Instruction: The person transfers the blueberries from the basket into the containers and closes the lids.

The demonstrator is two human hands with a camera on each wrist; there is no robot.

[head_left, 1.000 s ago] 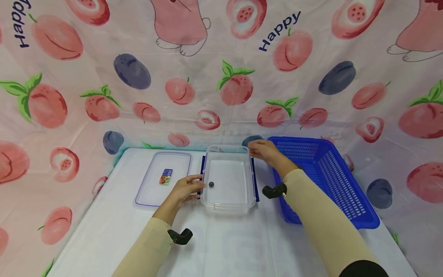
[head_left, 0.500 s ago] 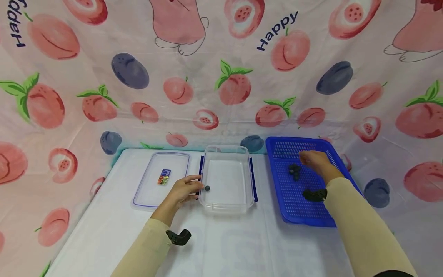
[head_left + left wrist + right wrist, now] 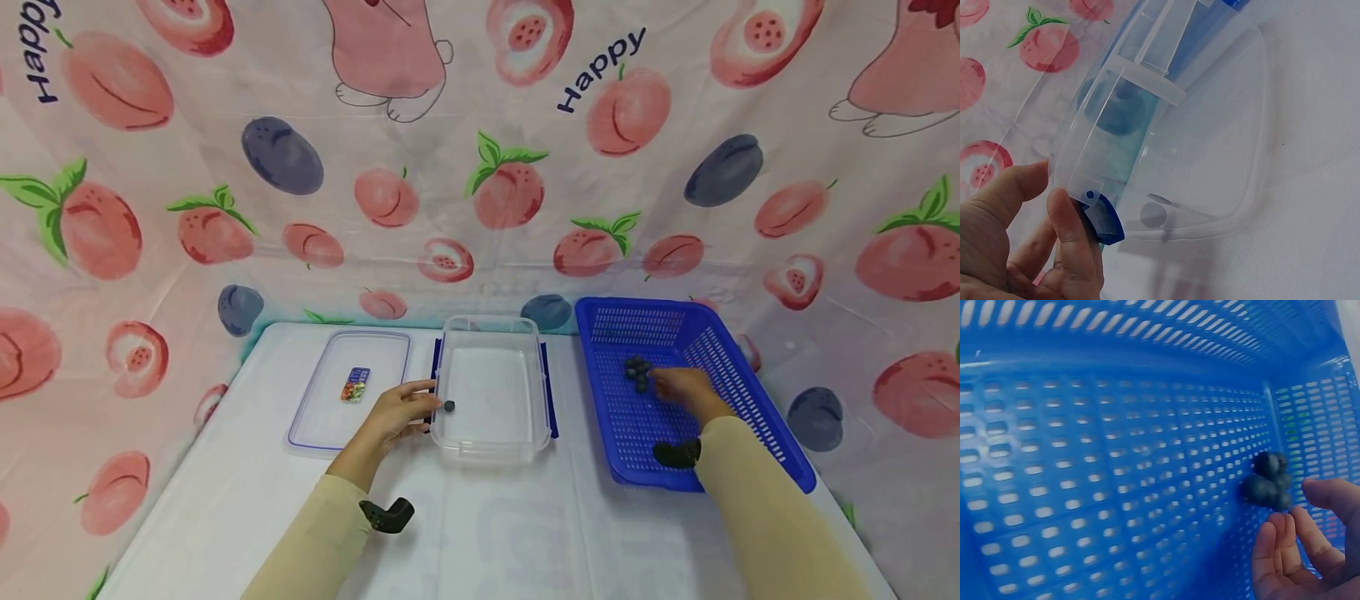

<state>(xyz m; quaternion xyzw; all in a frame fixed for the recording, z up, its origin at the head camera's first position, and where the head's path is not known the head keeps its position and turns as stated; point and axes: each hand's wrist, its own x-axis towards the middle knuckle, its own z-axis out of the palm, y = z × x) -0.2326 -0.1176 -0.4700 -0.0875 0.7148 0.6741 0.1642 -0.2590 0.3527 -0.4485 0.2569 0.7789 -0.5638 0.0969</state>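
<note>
My left hand (image 3: pixel 401 412) grips the left side of a clear plastic box (image 3: pixel 495 446), thumb and fingertips at the rim by a blue latch (image 3: pixel 1104 222). One blueberry (image 3: pixel 449 407) lies inside the box near these fingers; it shows blurred through the wall in the left wrist view. Inside a blue plastic basket (image 3: pixel 626 475), my right hand (image 3: pixel 684 390) reaches low toward a small cluster of blueberries (image 3: pixel 637 367). In the right wrist view, its thumb and fingers (image 3: pixel 1264 547) are parted right beside the blueberries (image 3: pixel 1261 489), with nothing between them.
A clear lid with a blue seal (image 3: pixel 315 417) lies left of the box, a small colourful printed label (image 3: pixel 356 384) on it. The white-covered table (image 3: pixel 495 533) meets a fruit-patterned cloth (image 3: pixel 450 208) at the back.
My right hand has moved from the box's far right corner into the basket and down beside the blueberries. The blueberry in the box has shifted slightly; my left hand stays at the rim.
</note>
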